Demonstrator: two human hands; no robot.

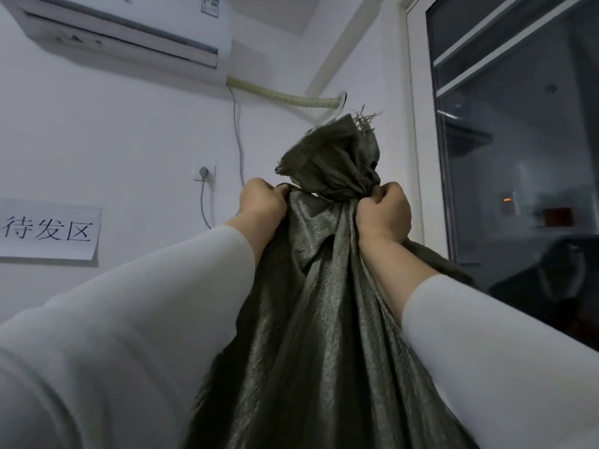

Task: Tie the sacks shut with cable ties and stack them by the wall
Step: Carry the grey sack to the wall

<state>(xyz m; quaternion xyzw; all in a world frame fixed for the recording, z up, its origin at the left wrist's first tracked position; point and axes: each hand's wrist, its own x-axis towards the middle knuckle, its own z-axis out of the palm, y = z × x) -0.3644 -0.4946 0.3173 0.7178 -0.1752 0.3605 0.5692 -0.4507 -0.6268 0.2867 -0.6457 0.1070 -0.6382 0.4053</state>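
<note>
A grey-green woven sack [317, 319] hangs raised in front of me, its mouth bunched into a tight neck with a frayed tuft above. A thin dark cable tie [299, 190] circles that neck. My left hand [262, 202] is closed on the tie's free end at the neck's left side. My right hand [384, 213] is fisted on the gathered neck at the right side. Both arms wear white sleeves. The sack's bottom is out of view.
A white wall stands ahead with an air conditioner [129, 30] up high, its hose [285, 97], a wall socket with a plug [204, 173] and a paper sign [48, 230]. A dark glass window [518, 140] fills the right side.
</note>
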